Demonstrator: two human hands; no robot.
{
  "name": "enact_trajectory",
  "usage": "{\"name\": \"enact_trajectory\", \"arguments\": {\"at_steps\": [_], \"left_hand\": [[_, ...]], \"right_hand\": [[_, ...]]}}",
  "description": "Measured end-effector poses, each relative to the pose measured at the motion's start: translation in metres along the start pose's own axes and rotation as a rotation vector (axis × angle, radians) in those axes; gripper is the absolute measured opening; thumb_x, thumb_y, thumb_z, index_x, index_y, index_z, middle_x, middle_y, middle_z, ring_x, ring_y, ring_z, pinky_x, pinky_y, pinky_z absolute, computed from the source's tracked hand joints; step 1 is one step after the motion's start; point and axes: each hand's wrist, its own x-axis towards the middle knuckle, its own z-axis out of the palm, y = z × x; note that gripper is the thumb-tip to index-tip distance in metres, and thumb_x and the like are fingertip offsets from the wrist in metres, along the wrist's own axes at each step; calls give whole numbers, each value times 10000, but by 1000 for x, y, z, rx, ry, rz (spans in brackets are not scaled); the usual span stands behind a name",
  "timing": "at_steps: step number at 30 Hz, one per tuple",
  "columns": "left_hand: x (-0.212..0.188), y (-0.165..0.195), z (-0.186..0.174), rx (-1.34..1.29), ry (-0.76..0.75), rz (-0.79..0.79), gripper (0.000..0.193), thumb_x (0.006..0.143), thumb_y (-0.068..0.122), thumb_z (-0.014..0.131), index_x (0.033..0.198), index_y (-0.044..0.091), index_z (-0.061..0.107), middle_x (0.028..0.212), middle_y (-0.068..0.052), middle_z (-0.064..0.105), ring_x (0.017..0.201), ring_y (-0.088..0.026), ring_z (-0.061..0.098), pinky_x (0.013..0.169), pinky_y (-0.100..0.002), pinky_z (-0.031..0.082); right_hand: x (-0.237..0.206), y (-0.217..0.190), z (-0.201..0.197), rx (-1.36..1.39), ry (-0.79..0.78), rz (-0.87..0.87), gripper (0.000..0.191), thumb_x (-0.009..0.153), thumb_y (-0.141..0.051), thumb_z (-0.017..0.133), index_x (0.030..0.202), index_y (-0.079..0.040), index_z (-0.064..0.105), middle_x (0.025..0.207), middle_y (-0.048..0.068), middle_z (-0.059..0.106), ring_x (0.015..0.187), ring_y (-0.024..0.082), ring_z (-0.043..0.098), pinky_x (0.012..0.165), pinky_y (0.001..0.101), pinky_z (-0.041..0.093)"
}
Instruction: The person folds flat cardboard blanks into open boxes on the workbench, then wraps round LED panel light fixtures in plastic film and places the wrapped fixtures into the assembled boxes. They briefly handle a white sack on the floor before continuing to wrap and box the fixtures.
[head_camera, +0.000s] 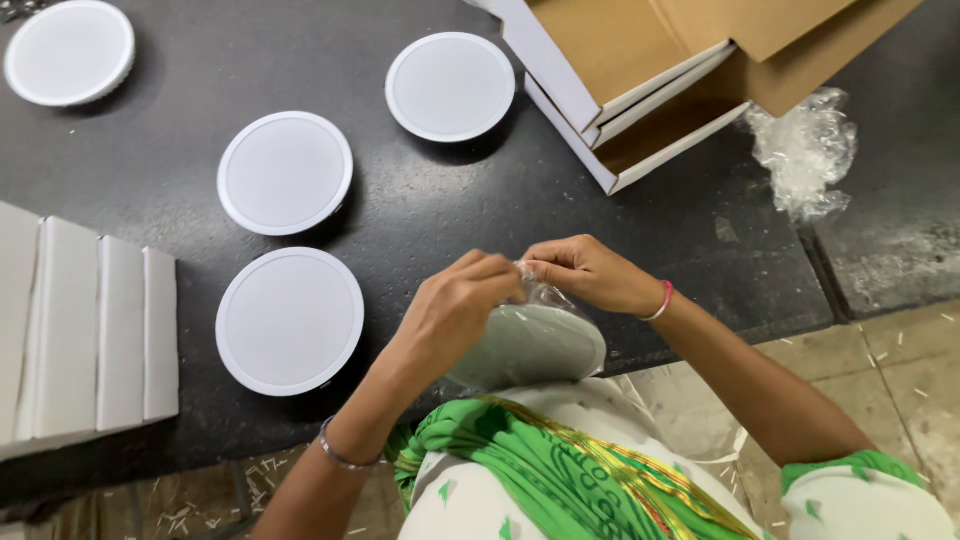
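My left hand (455, 305) and my right hand (590, 272) meet over the near edge of the black table (450, 215). Between them they pinch the mouth of a clear plastic bag (540, 292). Inside the bag sits a round white lamp disc (530, 345), held against my body just below the fingers. Three similar round white discs lie face down to the left: one nearest (290, 320), one above it (285, 172), and one further back (450, 86).
Another white disc (68, 52) lies at the far left corner. Closed white boxes (85, 330) stand in a row at the left edge. Open cardboard cartons (650, 80) sit at the back right, with crumpled clear plastic (805, 150) beside them.
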Motion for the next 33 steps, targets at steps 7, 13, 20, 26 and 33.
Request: {"name": "enact_trajectory", "arguments": {"at_steps": [7,13,20,26,33], "left_hand": [[-3,13,-3,86,-92,-64,385,858,-56,576,1221,70,599,1020,-122,668,943,-327,673,810,-430,540],[-7,6,-19,-547,-69,-395,554,969,68,643,1440,108,354,1153,-114,712,1080,-244,762,916,-379,608],[-29,-33,-34,-471,504,-406,504,1004,42,636,1466,51,437,1443,-134,539,1114,-194,694,968,-318,594],[-49,-41,-19,-527,544,-552,390,1006,55,623,1383,24,528,1339,-102,623,1020,-146,695,882,-275,579],[-52,-32,-7,-441,469,-602,354,984,85,634,1328,29,573,1288,-97,680,1013,-150,723,851,-272,581]], "right_hand": [[-2,-25,-22,107,-243,131,387,941,-250,720,1243,-11,687,1050,-8,722,973,48,625,867,246,534],[0,-59,-22,163,-323,167,543,834,-230,811,1307,-22,641,1083,36,737,991,108,670,899,292,561],[-43,-124,-79,-122,181,-190,585,823,-196,801,1362,-43,632,1144,88,757,980,145,764,901,319,633],[17,-80,-134,-875,733,-529,457,1017,-137,882,1382,-26,631,1181,103,629,1083,200,680,983,317,612],[103,9,-177,-1356,815,-410,549,833,-224,882,1284,-65,613,1224,127,609,1124,284,626,918,416,541]]}}
